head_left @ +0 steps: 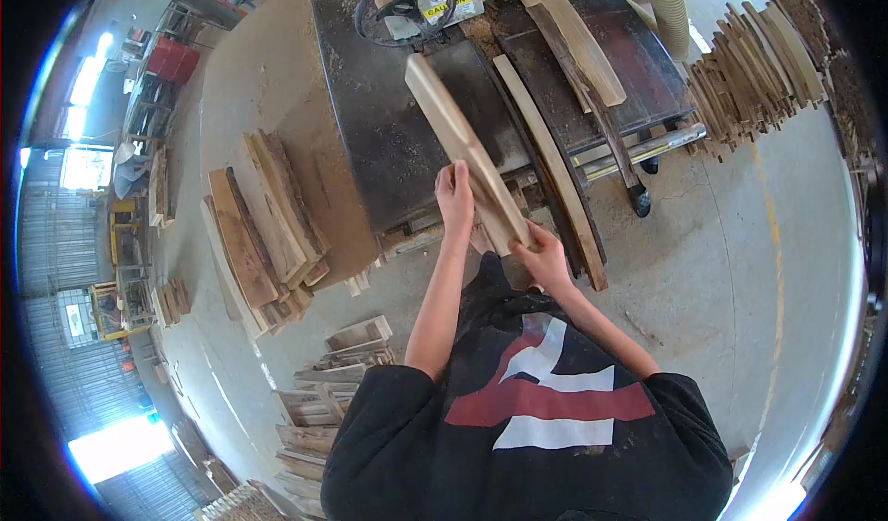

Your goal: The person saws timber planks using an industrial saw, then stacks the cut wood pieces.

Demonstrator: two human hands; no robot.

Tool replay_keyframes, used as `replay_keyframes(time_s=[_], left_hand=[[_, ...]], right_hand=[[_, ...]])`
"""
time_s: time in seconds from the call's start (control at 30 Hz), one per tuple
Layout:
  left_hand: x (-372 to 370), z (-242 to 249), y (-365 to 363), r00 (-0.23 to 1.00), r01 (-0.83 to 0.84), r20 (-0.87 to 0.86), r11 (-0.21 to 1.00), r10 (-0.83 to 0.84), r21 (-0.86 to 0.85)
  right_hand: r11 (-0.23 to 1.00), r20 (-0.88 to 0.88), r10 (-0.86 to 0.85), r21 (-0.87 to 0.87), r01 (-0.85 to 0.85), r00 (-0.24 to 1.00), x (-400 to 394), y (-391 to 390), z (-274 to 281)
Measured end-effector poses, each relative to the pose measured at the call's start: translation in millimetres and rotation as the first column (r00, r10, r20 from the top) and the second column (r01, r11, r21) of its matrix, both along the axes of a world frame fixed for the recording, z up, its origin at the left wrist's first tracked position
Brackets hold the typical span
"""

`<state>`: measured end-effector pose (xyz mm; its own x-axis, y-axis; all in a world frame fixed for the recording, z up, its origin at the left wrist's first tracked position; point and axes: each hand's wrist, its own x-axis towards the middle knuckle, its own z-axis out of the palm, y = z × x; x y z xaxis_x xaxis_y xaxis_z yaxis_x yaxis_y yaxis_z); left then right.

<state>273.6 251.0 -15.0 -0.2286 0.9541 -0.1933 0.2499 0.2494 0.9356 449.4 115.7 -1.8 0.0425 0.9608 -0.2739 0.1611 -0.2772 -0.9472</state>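
A long wooden board (471, 154) is held up at a slant in front of my body, its far end over the dark metal machine table (379, 142). My left hand (454, 199) grips its left edge near the middle, fingers partly hidden. Lower down, my right hand (544, 257) is closed around the near end on the right side. Just right of the held board, a long narrow wood strip (551, 165) lies along the machine and juts past its front edge.
A black handwheel (405, 9) and a yellow caution label (438, 8) are at the machine's back. More boards (578, 44) lie on its right side. Stacked planks (268, 229) stand at left, wood piles (749, 68) at far right. Cut pieces (319, 410) are piled at lower left.
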Motion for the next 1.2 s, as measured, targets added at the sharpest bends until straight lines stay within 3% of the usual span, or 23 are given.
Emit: replay_keyframes(time_s=[0.03,0.07,0.1,0.17,0.3,0.43,0.5,0.53,0.6,0.7,0.83,0.9,0.97,1.0,1.1,1.13,1.2], left_hand=[[2,-2,-3,0.990,0.058,-0.135,0.996,-0.047,0.072],[12,-10,-12,0.949,0.078,-0.314,0.986,-0.029,0.144],[19,-12,-19,0.951,0.082,-0.307,0.986,-0.034,0.144],[30,-18,-29,0.804,0.244,-0.586,0.956,-0.104,0.164],[47,-33,-20,0.745,0.290,-0.654,0.947,-0.132,0.139],[69,-34,22,0.746,0.227,-0.657,0.969,-0.107,0.099],[64,-35,43,0.731,0.218,-0.676,0.970,-0.090,0.107],[61,-36,55,0.741,0.227,-0.666,0.966,-0.086,0.127],[55,-36,84,0.750,0.233,-0.657,0.960,-0.077,0.153],[48,-35,130,0.760,0.205,-0.649,0.949,-0.002,0.238],[38,-34,175,0.778,0.160,-0.626,0.947,0.052,0.278],[32,-26,206,0.770,0.149,-0.626,0.921,0.120,0.360],[23,-7,227,0.798,0.160,-0.599,0.934,0.069,0.320],[16,-3,238,0.871,0.110,-0.488,0.944,0.059,0.311],[-12,-30,268,0.906,0.192,-0.422,0.916,-0.028,0.353],[-41,-28,269,0.902,0.142,-0.430,0.925,0.025,0.352],[-93,-14,269,0.983,0.175,-0.123,0.884,-0.135,0.434]], right_hand=[[0.964,-0.290,-0.091,-0.265,0.012,0.953,2,3,-7],[0.918,-0.588,-0.286,-0.393,0.041,0.757,0,1,-14],[0.918,-0.582,-0.290,-0.394,0.049,0.760,0,-2,-20],[0.823,-0.690,-0.510,-0.565,0.060,0.513,1,-10,-37],[0.718,-0.685,-0.678,-0.694,0.043,0.268,4,-14,-74],[0.736,-0.669,-0.664,-0.663,0.137,0.332,0,17,-65],[0.748,-0.621,-0.589,-0.661,0.059,0.516,-3,41,-54],[0.748,-0.621,-0.582,-0.662,0.047,0.525,-7,49,-51],[0.774,-0.488,-0.424,-0.633,0.024,0.763,-8,79,-44],[0.793,-0.410,-0.360,-0.608,0.043,0.838,-14,126,-40],[0.801,-0.385,-0.346,-0.596,0.056,0.856,-24,175,-40],[0.810,-0.286,-0.334,-0.574,0.118,0.898,-35,206,-37],[0.817,-0.318,-0.359,-0.562,0.130,0.878,-35,222,-49],[0.814,-0.229,-0.380,-0.543,0.206,0.896,-45,234,-31],[0.821,-0.393,-0.396,-0.557,0.128,0.830,-48,269,-35],[0.810,-0.339,-0.434,-0.552,0.198,0.835,-59,278,-30],[0.831,-0.309,-0.415,-0.512,0.218,0.856,-72,297,-28]])
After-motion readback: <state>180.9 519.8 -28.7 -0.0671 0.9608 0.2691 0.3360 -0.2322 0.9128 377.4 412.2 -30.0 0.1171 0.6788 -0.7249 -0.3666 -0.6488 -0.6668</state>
